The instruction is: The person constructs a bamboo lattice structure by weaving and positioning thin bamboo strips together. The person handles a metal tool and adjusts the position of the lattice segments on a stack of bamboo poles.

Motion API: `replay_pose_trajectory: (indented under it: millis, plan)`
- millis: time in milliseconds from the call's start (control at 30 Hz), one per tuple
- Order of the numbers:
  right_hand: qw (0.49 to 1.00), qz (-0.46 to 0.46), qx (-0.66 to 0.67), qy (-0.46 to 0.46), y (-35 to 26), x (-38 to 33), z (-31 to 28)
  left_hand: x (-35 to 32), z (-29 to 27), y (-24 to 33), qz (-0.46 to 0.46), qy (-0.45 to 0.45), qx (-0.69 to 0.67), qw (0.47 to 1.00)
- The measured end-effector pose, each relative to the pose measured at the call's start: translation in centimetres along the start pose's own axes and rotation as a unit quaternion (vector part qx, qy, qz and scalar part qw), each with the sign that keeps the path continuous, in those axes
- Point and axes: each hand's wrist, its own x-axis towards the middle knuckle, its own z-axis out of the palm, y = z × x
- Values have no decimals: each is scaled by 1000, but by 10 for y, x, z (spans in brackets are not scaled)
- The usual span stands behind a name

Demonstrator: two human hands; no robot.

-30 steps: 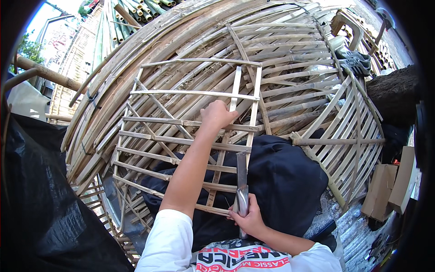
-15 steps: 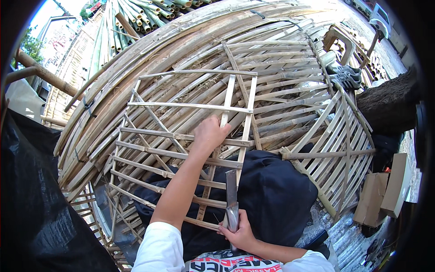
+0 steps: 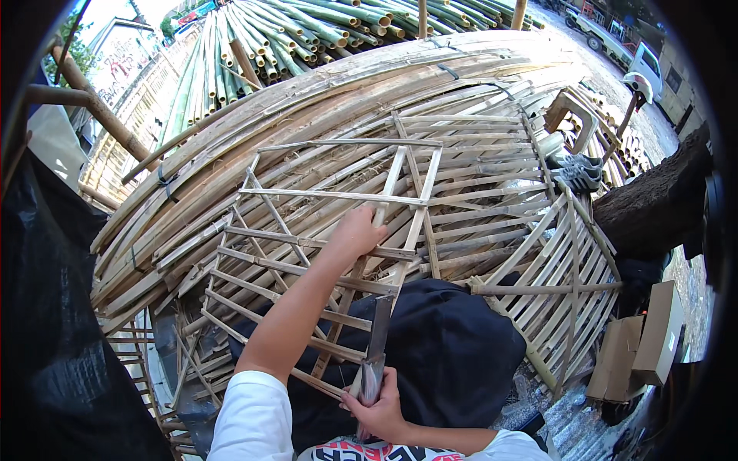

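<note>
A bamboo lattice frame (image 3: 338, 197), made of thin slats crossed and joined at the edges, is held up in front of me. My left hand (image 3: 358, 232) is closed round a slanting slat in its upper right part. Near the frame's lower corner, my right hand (image 3: 383, 407) is closed round the handle of a knife (image 3: 380, 326). The knife's flat steel blade points upward along the frame's right edge. The right fingers also meet the end of the lowest slat; whether they grip it is partly hidden. Dark cloth (image 3: 442, 353) lies below, over my lap.
Long split bamboo strips (image 3: 254, 127) are piled ahead, with green poles (image 3: 300, 34) behind. Another bamboo lattice (image 3: 480, 165) leans on the pile at right. Sneakers (image 3: 578, 173), a tree trunk (image 3: 649, 203) and a cardboard box (image 3: 657, 338) are at far right. Black sheeting (image 3: 65, 330) hangs at left.
My view has tilted upward, showing more green poles. The frame's lower corner, my right hand and the knife have shifted left, and the blade now tilts a little. Both hands keep their holds.
</note>
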Motion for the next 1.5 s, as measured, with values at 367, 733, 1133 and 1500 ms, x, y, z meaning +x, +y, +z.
replay_pose_trajectory:
  millis: [367, 733, 1133, 1500]
  plan:
    - [978, -2, -40, -203, 41, -32, 38, -58, -19, -36, 95, -11, -2, 995]
    - [945, 106, 61, -303, 52, -39, 31, -123, -6, -68, 85, -80, -80, 990]
    - [994, -91, -65, 18, -37, 25, -68, -156, 18, -77, 116, -95, -59, 987]
    - [937, -249, -200, 141, -125, 182, -150, -211, 22, -77, 119, -122, -4, 985]
